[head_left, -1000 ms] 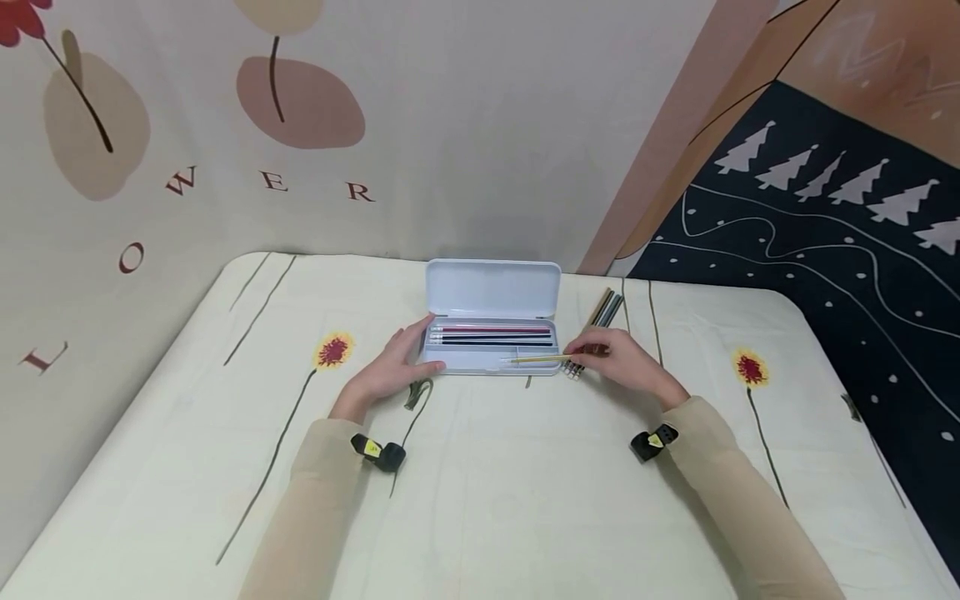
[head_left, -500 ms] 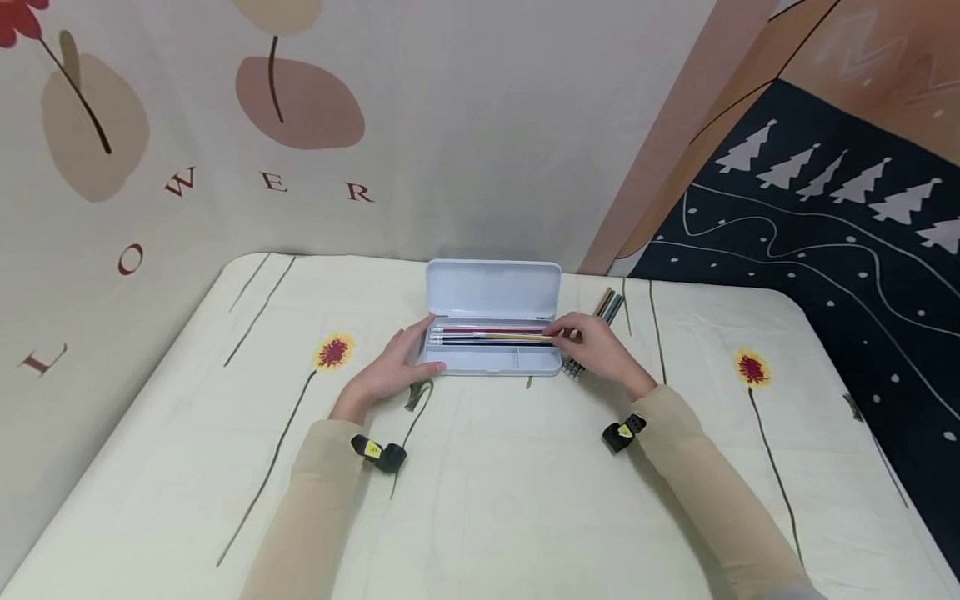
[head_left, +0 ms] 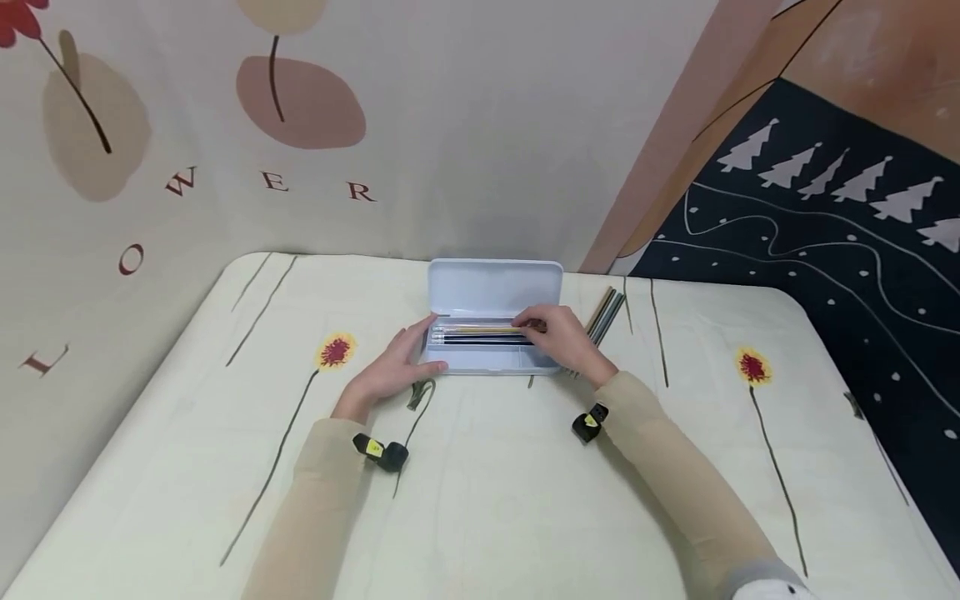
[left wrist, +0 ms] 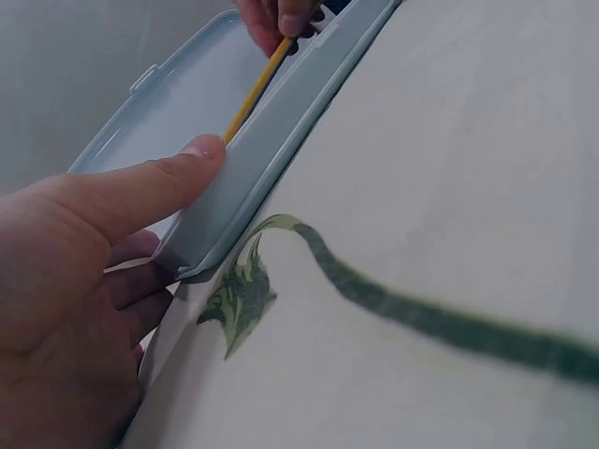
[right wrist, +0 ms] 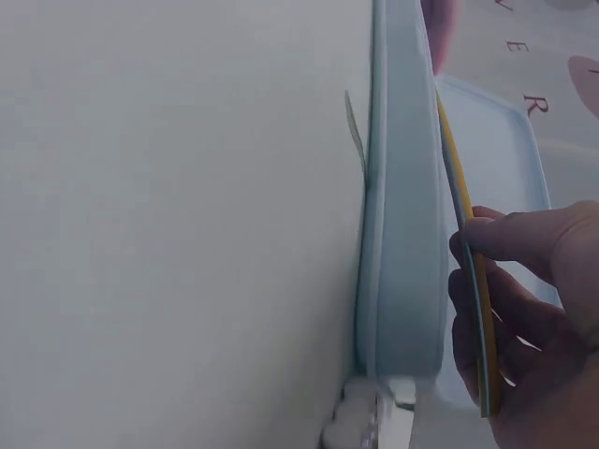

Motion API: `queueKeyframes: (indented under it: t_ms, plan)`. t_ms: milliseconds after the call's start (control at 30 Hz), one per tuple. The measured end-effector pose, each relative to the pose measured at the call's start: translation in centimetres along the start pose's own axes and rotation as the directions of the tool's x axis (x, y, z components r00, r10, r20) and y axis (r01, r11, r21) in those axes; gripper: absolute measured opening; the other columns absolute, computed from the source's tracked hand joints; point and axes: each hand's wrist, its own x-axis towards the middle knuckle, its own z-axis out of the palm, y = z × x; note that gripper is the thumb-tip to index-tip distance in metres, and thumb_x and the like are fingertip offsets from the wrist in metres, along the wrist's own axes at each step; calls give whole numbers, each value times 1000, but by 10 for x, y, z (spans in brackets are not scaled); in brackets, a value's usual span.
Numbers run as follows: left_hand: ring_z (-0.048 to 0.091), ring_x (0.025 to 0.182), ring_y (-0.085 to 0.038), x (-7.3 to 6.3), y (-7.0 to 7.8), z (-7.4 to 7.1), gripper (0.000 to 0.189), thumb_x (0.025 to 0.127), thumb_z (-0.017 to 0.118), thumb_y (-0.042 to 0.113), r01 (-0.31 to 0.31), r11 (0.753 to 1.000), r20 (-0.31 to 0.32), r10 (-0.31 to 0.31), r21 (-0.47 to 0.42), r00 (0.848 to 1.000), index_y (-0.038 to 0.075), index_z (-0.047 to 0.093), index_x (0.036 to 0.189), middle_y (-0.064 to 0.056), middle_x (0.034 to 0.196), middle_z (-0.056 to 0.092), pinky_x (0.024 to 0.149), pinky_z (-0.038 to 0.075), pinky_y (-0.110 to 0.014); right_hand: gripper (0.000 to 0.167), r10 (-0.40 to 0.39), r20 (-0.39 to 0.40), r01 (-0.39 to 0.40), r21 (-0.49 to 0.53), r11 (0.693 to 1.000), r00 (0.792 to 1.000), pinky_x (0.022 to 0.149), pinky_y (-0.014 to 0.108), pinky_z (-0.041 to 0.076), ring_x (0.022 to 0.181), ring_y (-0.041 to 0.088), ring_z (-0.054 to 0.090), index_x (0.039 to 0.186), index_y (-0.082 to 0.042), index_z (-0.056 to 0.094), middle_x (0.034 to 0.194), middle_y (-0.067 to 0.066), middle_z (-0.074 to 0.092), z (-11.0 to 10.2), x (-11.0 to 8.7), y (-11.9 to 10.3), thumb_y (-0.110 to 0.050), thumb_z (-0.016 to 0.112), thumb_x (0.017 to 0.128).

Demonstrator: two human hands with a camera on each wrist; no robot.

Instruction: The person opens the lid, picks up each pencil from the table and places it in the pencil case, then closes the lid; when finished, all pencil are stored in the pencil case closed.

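Note:
A pale blue pencil case (head_left: 476, 360) lies on the table with its lid (head_left: 495, 287) raised at the back. Several dark pencils (head_left: 480, 341) lie side by side in its rear compartment. My left hand (head_left: 390, 371) holds the case's left end, thumb (left wrist: 178, 182) at the front rim and fingers around the end. Between thumb and fingers my right hand (head_left: 561, 337) pinches a yellow pencil (right wrist: 456, 164) near its right end. That pencil runs lengthwise over the rear compartment, level with the other pencils. The right hand covers the right part of the case.
More loose pencils (head_left: 609, 313) lie in a slanted bundle on the table, just right of the case. A cream cloth (head_left: 480, 500) with printed flowers covers the table. Behind the case stands a printed wall cloth (head_left: 465, 183).
My right hand has moved left and toward the back with the yellow pencil, from over the front compartment to the rear one. My left hand has stayed at the case's left end.

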Motion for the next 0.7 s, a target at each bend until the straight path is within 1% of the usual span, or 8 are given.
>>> queueKeyframes:
  t_ms: [167, 333, 433, 533, 700]
  plan:
    - [-1, 145, -36, 1, 0, -1, 88, 90, 68, 32, 6, 1000, -5, -6, 4, 1000, 8, 13, 155, -17, 159, 13, 116, -2, -51, 16, -8, 33, 9, -34, 999, 999, 83, 35, 53, 94, 24, 64, 101, 0, 73, 102, 12, 69, 10, 11, -5, 5, 62, 90]
    - [0, 145, -36, 1, 0, -1, 88, 90, 68, 32, 8, 1000, -5, -8, 9, 1000, 8, 13, 155, -17, 159, 13, 116, -2, -51, 20, -26, 40, 28, -45, 999, 999, 87, 36, 52, 100, 25, 63, 101, 0, 73, 103, 12, 70, 14, 13, -6, 7, 60, 90]
    - [-1, 145, -37, 0, -1, 0, 88, 90, 67, 32, 13, 1000, -4, -13, 4, 1000, 9, 13, 156, -17, 159, 13, 116, -1, -52, 20, -58, 23, 59, -46, 997, 998, 89, 38, 51, 100, 26, 62, 101, 0, 74, 102, 11, 69, 13, 10, -4, 7, 59, 90]
    - [-2, 145, -37, 0, -1, 0, 88, 90, 67, 32, 15, 1000, -3, -15, -1, 1000, 9, 13, 156, -16, 159, 12, 116, -1, -52, 18, -71, 1, 71, -34, 997, 997, 90, 39, 49, 102, 26, 61, 101, -1, 73, 103, 11, 69, 9, 5, -1, 5, 60, 90]
    - [-1, 145, -37, 0, -1, 1, 87, 91, 67, 32, 10, 1000, -9, -10, 7, 1000, 9, 14, 156, -17, 159, 13, 116, -1, -52, 16, -33, -42, 33, 8, 999, 999, 91, 41, 48, 105, 26, 60, 101, -2, 74, 106, 11, 68, -1, -6, 5, 1, 60, 92]
